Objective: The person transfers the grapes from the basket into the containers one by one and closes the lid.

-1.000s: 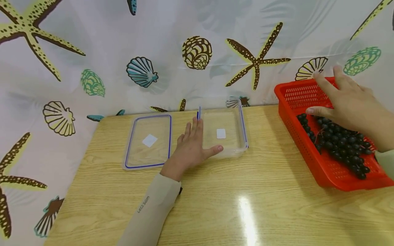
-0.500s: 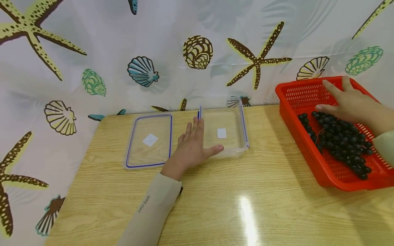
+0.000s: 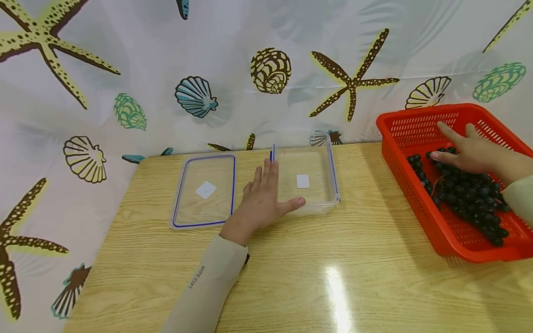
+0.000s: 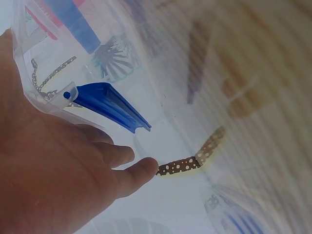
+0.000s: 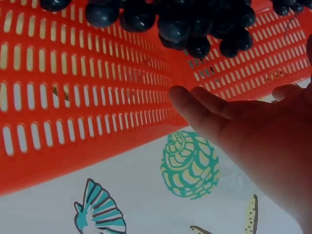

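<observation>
Inside a red plastic basket (image 3: pixel 416 222) on the right lie bunches of dark grapes (image 3: pixel 470 199). My right hand (image 3: pixel 474 150) is just over the grapes, fingers spread, holding nothing; whether it touches them I cannot tell. In the right wrist view, grapes (image 5: pixel 175 24) hang at the top edge, with the hand (image 5: pixel 248 122) beside them. My left hand (image 3: pixel 260 199) lies against the left side of a clear container (image 3: pixel 318 208), fingers straight and thumb over its near edge. A blue clip (image 4: pixel 112 105) of the container shows by the fingers in the left wrist view.
Left of the container a clear lid (image 3: pixel 204 212) with a blue seal lies flat on the wooden table (image 3: pixel 291 268). Behind the table hangs a white cloth (image 3: pixel 233 55) printed with shells and starfish. The basket's raised rim surrounds the grapes.
My right hand has come down into the basket, closer to the grapes, with its fingers still spread. The left hand stays at the container. The whole scene shifts slightly rightward in view.
</observation>
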Demonstrator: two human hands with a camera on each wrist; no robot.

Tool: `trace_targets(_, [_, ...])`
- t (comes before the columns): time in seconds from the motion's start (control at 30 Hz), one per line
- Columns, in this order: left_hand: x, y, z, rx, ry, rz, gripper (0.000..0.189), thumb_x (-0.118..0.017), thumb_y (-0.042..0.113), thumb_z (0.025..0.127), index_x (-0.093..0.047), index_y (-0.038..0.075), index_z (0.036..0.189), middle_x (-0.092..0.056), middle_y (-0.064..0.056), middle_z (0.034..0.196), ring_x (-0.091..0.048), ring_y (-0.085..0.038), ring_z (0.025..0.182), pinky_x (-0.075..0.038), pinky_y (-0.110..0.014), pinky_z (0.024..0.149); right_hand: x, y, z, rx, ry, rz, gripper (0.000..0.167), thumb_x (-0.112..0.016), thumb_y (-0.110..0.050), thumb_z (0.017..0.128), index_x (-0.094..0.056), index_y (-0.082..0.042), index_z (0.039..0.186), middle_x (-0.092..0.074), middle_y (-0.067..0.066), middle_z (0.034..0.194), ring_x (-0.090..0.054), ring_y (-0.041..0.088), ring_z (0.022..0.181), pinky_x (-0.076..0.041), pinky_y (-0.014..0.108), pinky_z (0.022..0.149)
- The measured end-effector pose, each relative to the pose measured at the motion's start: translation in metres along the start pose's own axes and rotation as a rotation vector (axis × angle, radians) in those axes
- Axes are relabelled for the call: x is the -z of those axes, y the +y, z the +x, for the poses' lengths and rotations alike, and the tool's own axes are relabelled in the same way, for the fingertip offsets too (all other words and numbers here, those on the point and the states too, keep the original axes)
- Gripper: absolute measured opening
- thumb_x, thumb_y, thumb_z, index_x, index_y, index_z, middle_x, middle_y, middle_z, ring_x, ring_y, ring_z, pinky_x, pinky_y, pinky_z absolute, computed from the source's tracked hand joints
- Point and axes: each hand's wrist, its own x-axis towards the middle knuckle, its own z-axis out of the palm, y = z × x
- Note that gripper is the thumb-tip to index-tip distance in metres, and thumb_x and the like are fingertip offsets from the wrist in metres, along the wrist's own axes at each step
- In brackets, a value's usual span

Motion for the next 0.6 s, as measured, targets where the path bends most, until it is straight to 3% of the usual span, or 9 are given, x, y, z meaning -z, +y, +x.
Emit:
trace_targets(0.17, [-0.001,0.000,0.000,-0.001,0.006,0.000,0.117,-0.053,0.076,0.090,0.012,0.009,0.161,0.021,-0.007,0.165,0.018,-0.027,0.150,-0.006,-0.060,0.118,-0.009,0.011,0.005,0.020,-0.039,0.016,0.102,-0.043,-0.066,0.100,0.018,-0.007,0.157,0.007,0.056,0.144,-0.016,0.079,0.123,-0.020,0.081,0.098])
trace_targets(0.3, [-0.002,0.000,0.001,-0.005,0.007,-0.001,0.117,-0.052,0.077,0.090,0.012,0.010,0.161,0.021,-0.007,0.165,0.018,-0.028,0.150,-0.006,-0.061,0.118,-0.015,0.020,0.008,0.091,-0.082,0.005,0.094,-0.048,-0.052,0.105,0.009,0.000,0.158,-0.008,0.053,0.147,-0.017,0.072,0.130,-0.019,0.078,0.101])
trace_targets(0.43, [-0.002,0.001,0.000,-0.004,0.009,0.004,0.117,-0.052,0.077,0.090,0.012,0.010,0.161,0.021,-0.007,0.165,0.018,-0.028,0.150,-0.006,-0.061,0.118,-0.020,0.024,0.007,0.174,-0.084,-0.055,0.073,-0.047,-0.032,0.109,-0.006,0.003,0.158,-0.023,0.048,0.147,-0.037,0.067,0.125,-0.029,0.074,0.100])
trace_targets(0.5, [-0.002,0.001,0.000,-0.005,0.011,0.007,0.117,-0.052,0.077,0.090,0.012,0.009,0.161,0.021,-0.008,0.165,0.018,-0.028,0.150,-0.006,-0.061,0.117,-0.023,0.024,0.006,0.203,-0.076,-0.092,0.063,-0.046,-0.020,0.109,-0.013,0.003,0.158,-0.039,0.048,0.138,-0.050,0.063,0.112,-0.038,0.070,0.094])
trace_targets(0.6, [-0.002,0.002,0.001,-0.006,0.011,0.012,0.117,-0.051,0.077,0.090,0.013,0.010,0.161,0.021,-0.008,0.165,0.018,-0.028,0.150,-0.007,-0.061,0.117,-0.025,0.020,0.006,0.211,-0.068,-0.158,0.054,-0.045,-0.007,0.106,-0.027,0.002,0.156,-0.050,0.046,0.126,-0.052,0.061,0.107,-0.045,0.066,0.087])
